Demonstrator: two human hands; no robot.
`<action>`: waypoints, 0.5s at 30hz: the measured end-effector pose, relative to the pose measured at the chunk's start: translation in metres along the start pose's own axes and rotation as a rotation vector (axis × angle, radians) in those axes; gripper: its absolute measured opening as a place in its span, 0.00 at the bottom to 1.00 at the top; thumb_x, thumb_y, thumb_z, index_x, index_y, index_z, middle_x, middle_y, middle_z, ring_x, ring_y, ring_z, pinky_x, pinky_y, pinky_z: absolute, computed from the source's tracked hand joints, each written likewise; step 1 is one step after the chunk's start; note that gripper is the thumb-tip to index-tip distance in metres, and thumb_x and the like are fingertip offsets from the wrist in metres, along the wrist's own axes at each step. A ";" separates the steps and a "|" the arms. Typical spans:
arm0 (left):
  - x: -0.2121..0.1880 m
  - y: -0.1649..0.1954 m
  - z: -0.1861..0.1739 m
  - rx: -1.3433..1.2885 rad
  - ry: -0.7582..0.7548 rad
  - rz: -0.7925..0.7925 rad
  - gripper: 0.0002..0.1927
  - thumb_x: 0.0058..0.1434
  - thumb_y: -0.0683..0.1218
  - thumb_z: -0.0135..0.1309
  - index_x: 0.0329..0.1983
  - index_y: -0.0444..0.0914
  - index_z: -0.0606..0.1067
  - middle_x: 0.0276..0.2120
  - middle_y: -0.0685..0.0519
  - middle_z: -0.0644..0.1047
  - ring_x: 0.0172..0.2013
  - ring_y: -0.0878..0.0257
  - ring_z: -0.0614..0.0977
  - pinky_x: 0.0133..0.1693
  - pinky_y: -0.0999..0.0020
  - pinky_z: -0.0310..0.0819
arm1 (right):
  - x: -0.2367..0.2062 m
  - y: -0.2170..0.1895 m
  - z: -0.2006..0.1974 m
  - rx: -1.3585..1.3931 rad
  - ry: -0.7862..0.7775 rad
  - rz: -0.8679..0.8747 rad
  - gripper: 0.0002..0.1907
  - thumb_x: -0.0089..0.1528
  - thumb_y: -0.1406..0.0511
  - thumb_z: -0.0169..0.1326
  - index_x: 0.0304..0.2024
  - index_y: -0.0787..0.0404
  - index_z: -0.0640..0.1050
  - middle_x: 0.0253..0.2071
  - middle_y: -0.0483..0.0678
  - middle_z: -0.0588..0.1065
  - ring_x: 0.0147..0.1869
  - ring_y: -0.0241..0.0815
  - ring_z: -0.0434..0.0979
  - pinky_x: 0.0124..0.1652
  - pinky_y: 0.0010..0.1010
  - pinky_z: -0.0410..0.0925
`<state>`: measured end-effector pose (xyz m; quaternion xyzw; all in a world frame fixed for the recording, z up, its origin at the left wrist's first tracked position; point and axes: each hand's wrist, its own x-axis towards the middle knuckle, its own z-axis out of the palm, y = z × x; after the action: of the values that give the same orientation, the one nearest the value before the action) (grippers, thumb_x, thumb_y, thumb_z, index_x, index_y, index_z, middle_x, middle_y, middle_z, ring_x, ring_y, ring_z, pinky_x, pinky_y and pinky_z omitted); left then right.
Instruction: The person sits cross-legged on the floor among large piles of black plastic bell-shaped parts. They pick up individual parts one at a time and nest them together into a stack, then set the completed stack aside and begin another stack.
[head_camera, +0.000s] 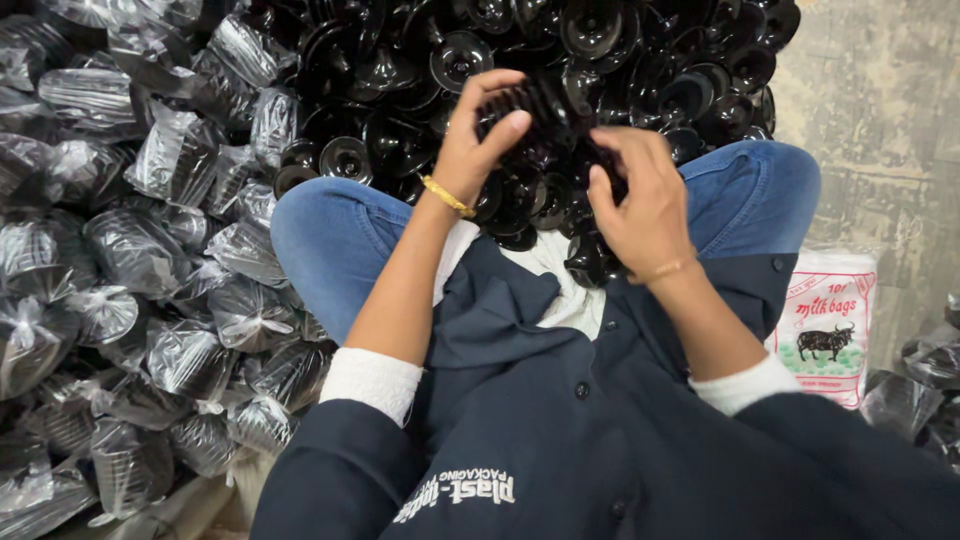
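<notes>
I sit cross-legged in blue jeans and a dark jacket. My left hand (480, 140), with a gold bangle at the wrist, grips a stack of black round plastic pieces (545, 105) above my lap. My right hand (640, 200) is closed on more black pieces (590, 255) just to the right of it, fingers curled over them. A big heap of loose black disc-shaped pieces (600, 50) lies right in front of my knees.
Many clear plastic bags filled with black pieces (140, 260) are piled along the left. A white printed packet of bags (830, 320) lies on the right beside my knee, on a bare concrete floor (880, 110). More filled bags (925, 380) sit at the right edge.
</notes>
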<state>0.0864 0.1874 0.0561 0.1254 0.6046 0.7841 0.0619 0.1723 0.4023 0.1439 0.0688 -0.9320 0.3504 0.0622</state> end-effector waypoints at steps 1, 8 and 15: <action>0.001 0.002 0.000 -0.024 0.018 -0.021 0.25 0.66 0.48 0.63 0.63 0.40 0.70 0.51 0.54 0.75 0.51 0.65 0.75 0.54 0.69 0.71 | -0.008 0.002 -0.002 -0.134 0.002 0.133 0.17 0.64 0.65 0.62 0.54 0.63 0.77 0.49 0.60 0.75 0.45 0.53 0.79 0.45 0.40 0.72; -0.002 0.008 0.000 0.004 -0.045 -0.065 0.26 0.65 0.49 0.62 0.63 0.41 0.69 0.53 0.54 0.74 0.52 0.66 0.74 0.55 0.69 0.71 | -0.024 0.036 -0.001 -0.025 -0.253 0.072 0.17 0.57 0.66 0.64 0.48 0.62 0.80 0.29 0.47 0.79 0.32 0.44 0.80 0.35 0.34 0.72; -0.004 0.002 0.005 0.114 -0.178 0.014 0.25 0.67 0.48 0.62 0.64 0.39 0.70 0.54 0.53 0.74 0.57 0.65 0.73 0.62 0.69 0.68 | 0.037 0.036 -0.008 0.332 0.195 0.019 0.09 0.68 0.71 0.61 0.50 0.67 0.76 0.43 0.49 0.81 0.46 0.35 0.82 0.47 0.24 0.74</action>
<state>0.0914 0.1907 0.0586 0.2020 0.6394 0.7348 0.1024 0.1300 0.4313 0.1322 0.0352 -0.8516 0.5048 0.1367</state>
